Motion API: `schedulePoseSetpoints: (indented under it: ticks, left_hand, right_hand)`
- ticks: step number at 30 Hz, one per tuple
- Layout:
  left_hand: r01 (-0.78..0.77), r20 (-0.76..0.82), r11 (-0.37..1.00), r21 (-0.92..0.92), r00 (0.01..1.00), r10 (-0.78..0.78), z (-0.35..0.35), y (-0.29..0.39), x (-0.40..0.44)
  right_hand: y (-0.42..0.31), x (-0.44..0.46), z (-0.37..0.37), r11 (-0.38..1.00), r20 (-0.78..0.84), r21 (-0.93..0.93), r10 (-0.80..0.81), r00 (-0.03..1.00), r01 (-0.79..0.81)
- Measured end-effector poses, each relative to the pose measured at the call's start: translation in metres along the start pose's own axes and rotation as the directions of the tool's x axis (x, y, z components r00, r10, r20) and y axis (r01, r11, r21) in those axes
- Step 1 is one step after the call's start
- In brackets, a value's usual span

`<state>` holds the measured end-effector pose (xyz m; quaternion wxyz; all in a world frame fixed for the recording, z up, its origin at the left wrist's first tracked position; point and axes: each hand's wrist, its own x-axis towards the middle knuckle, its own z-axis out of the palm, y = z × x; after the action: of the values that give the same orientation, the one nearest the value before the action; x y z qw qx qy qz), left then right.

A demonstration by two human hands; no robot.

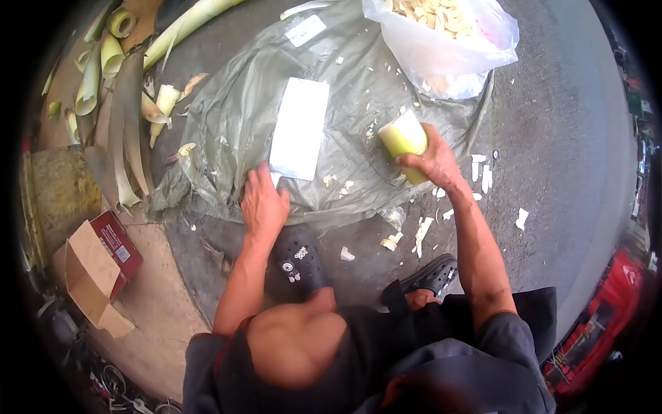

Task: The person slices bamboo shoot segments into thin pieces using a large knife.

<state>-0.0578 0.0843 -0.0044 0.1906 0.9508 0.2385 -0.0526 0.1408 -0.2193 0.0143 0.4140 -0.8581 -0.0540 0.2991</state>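
My left hand (265,205) is closed at the near left corner of a wide, shiny rectangular blade like a cleaver's (301,127). Its handle is hidden beneath my fingers. The blade rests flat over the grey-green plastic sheet (231,131). On the right, my right hand (433,160) wraps round a thick, pale-green piece of peeled bamboo shoot (403,136), its cut end tilted up and away from me. Small pale scraps (347,186) lie on the sheet between my hands.
A white plastic bag (427,65) of pale slices stands at the far right of the sheet. Peeled husks (127,138) and hollow sheaths (87,90) lie at the left. An open cardboard box (93,265) sits at lower left. My clogs (301,257) are close to the sheet.
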Motion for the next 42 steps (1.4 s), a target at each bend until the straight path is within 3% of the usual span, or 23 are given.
schedulePoseSetpoints:
  ticks: [3,6,9,10,13,15,17,19,22,24,25,26,27,29,30,33,34,37,38,42]
  left_hand:
    - [0.070,0.014,0.997,0.006,0.997,-0.071,0.007,-0.003,0.014]
    - [0.289,0.283,0.809,-0.511,0.946,-0.159,-0.002,-0.017,0.029]
    - [0.234,0.199,0.709,-0.665,0.971,-0.133,-0.026,-0.004,0.016]
    - [0.294,0.244,0.696,-0.655,0.954,-0.174,-0.030,-0.004,0.011]
    - [-0.007,-0.109,0.883,-0.470,0.993,-0.051,-0.030,0.009,0.004]
    - [-0.078,-0.192,0.768,-0.636,0.979,-0.060,-0.022,0.019,0.009]
    - [-0.088,-0.182,0.654,-0.751,0.980,-0.077,-0.024,0.034,0.004]
    - [-0.016,-0.082,0.563,-0.826,0.992,-0.092,-0.047,0.051,-0.003]
    - [0.268,0.320,0.579,-0.770,0.947,-0.012,-0.065,0.043,-0.004]
    - [-0.081,-0.008,0.691,-0.719,0.994,0.108,-0.064,0.042,-0.007]
    - [-0.243,-0.154,0.720,-0.650,0.970,0.188,-0.062,0.043,-0.011]
    - [-0.251,-0.174,0.719,-0.648,0.968,0.180,-0.062,0.042,-0.012]
    - [-0.152,-0.056,0.725,-0.672,0.986,0.156,-0.060,0.042,-0.015]
    - [0.036,0.153,0.720,-0.693,0.983,0.098,-0.055,0.042,-0.012]
    - [0.035,0.215,0.817,-0.576,0.970,0.110,-0.045,0.035,-0.009]
    - [-0.242,0.098,0.882,-0.406,0.947,0.305,-0.038,0.019,-0.021]
    - [-0.230,0.093,0.870,-0.436,0.950,0.298,-0.043,0.019,-0.026]
    - [-0.285,0.143,0.877,-0.387,0.921,0.363,-0.049,0.004,-0.040]
    - [-0.253,0.208,0.893,-0.372,0.915,0.345,-0.054,0.004,-0.044]
    - [-0.245,0.283,0.901,-0.357,0.891,0.354,-0.055,0.003,-0.047]
  right_hand:
    - [0.005,0.006,0.004,0.983,-0.172,0.184,0.034,0.985,-0.002]
    - [-0.001,0.004,0.003,0.965,-0.191,0.262,0.062,0.980,-0.010]
    - [0.000,0.003,0.005,0.936,-0.278,0.353,0.120,0.953,-0.014]
    - [0.001,0.002,0.005,0.922,-0.315,0.387,0.147,0.938,-0.015]
    - [0.001,-0.009,-0.001,0.931,-0.382,0.364,0.131,0.915,0.019]
    - [0.004,-0.013,0.003,0.999,-0.364,0.011,-0.031,0.931,0.038]
    - [-0.006,-0.021,0.013,0.922,-0.286,-0.366,-0.243,0.927,0.128]
    - [-0.022,-0.029,0.029,0.922,-0.176,-0.366,-0.205,0.963,0.130]
    - [-0.020,-0.028,0.050,0.935,-0.038,-0.313,-0.186,0.982,0.165]
    - [-0.016,-0.027,0.058,0.947,0.055,-0.303,-0.094,0.994,0.106]
    - [-0.013,-0.030,0.065,0.930,-0.026,-0.345,-0.146,0.989,0.128]
    - [-0.011,-0.033,0.072,0.908,-0.103,-0.393,-0.200,0.974,0.145]
    - [-0.013,-0.036,0.077,0.879,-0.166,-0.448,-0.261,0.951,0.163]
    - [-0.025,-0.038,0.079,0.884,-0.116,-0.456,-0.175,0.978,0.104]
    - [-0.032,-0.034,0.077,0.885,-0.094,-0.460,-0.134,0.987,0.076]
    - [-0.030,-0.020,0.060,0.966,0.094,-0.258,0.030,0.995,-0.005]
    - [-0.011,-0.020,0.059,0.995,0.176,-0.046,-0.077,0.981,0.087]
    - [-0.003,-0.027,0.071,0.936,0.121,-0.300,-0.153,0.981,0.183]
    - [-0.008,-0.032,0.075,0.959,0.021,-0.255,-0.122,0.992,0.123]
    - [-0.022,-0.029,0.086,0.934,0.029,-0.352,-0.055,0.998,0.062]
